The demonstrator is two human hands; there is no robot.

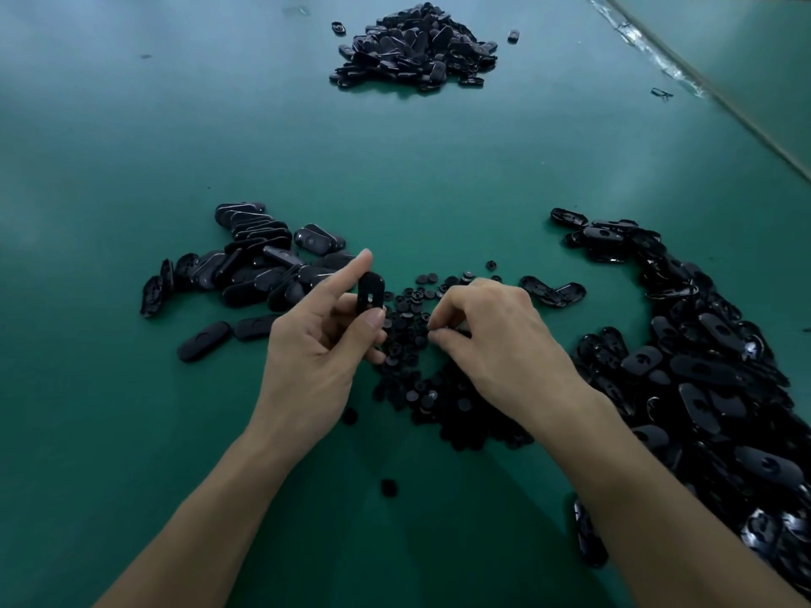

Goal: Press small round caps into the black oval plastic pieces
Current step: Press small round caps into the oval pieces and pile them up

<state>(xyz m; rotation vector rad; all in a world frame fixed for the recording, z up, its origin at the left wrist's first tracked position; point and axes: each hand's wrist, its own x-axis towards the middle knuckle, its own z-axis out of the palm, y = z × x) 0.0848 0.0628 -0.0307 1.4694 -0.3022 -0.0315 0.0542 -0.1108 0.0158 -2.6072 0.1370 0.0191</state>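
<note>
Two hands are working low over the green bench (131,138). The left hand (316,348) is holding one oval piece (371,294) upright and clear of the bench, pinching it end to end between thumb and forefinger. The right hand (496,340) is dipping into the heap of small round caps (421,388) just beside it, fingers curled and tips drawn narrowly together. Whether a cap is already sitting between them I cannot tell, since black is blending into black. More oval pieces are lying in a left heap (263,265), a wide right spread (702,366) and a far pile (417,46).

The risks are probably lying in the pick and the press. Caps are lying every way up, so the fingers may be lifting two at once or one facing wrongly. With the piece being held only by its ends, a hard push could be twisting it out of the pinch. A stray cap (389,487) is already sitting apart, near the person.
</note>
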